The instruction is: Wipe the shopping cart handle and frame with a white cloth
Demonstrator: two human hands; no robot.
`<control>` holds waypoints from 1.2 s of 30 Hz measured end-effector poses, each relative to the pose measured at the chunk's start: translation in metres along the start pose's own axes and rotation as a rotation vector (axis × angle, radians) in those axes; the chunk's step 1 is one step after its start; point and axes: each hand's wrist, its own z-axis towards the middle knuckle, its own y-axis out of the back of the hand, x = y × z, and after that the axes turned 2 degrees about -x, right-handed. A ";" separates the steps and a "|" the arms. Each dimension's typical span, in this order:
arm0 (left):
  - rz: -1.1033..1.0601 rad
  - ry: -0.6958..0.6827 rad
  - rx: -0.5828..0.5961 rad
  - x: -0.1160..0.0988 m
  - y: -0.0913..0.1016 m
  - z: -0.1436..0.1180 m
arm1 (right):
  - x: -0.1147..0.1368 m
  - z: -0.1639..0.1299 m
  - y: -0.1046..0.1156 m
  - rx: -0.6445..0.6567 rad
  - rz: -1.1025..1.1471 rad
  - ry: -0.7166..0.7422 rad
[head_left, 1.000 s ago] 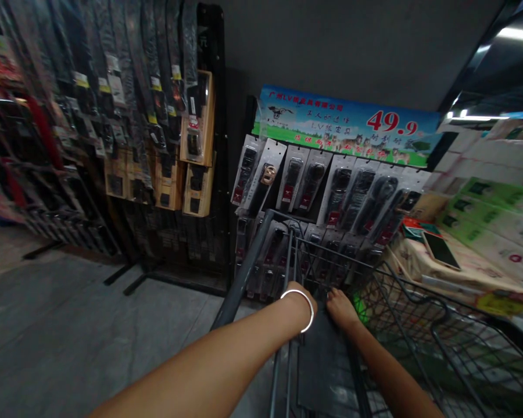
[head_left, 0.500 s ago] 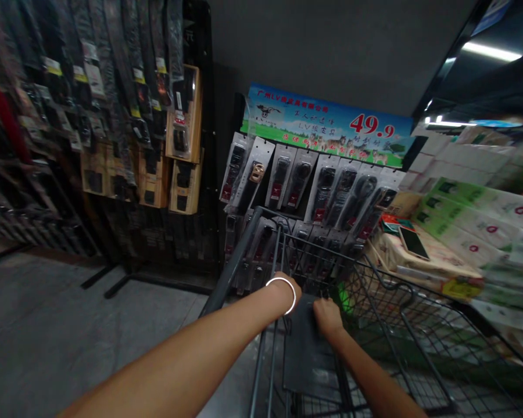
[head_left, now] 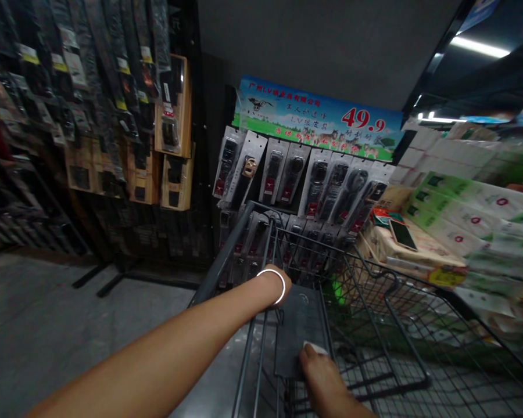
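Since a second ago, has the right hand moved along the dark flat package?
Yes. The right hand has slid from the far end of the dark package, beside the left hand, to its near end.

Dim shop light here, the whole view dark and slightly murky. The one strong source is a long white ceiling strip lamp (head_left: 479,46) at upper right, glaring against the black ceiling. It catches the blue and green cardboard price banner (head_left: 316,119), the brightest, sharpest patch in view. The hanging black belts with paper tags (head_left: 91,75) at left smear into motion blur, and the green and white wrapped paper packs (head_left: 475,226) at right are just as soft. The grey concrete floor (head_left: 47,331) sits in shadow. Straight lines bow outward near the edges, and the thin white wrist bangle (head_left: 275,283) gleams.
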 end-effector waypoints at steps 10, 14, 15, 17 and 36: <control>0.114 0.000 0.125 -0.004 0.009 -0.006 | -0.015 0.018 0.001 -0.355 0.604 0.099; 0.118 0.003 0.134 -0.004 0.009 -0.005 | -0.016 0.025 -0.025 -0.395 0.595 0.289; 0.118 0.002 0.133 -0.004 0.009 -0.005 | -0.017 0.025 -0.028 -0.400 0.607 0.325; 0.119 0.001 0.131 -0.004 0.010 -0.005 | -0.018 0.024 -0.030 -0.384 0.634 0.356; 0.138 0.010 0.094 -0.003 0.008 -0.003 | -0.013 -0.030 -0.056 -0.009 1.025 -0.337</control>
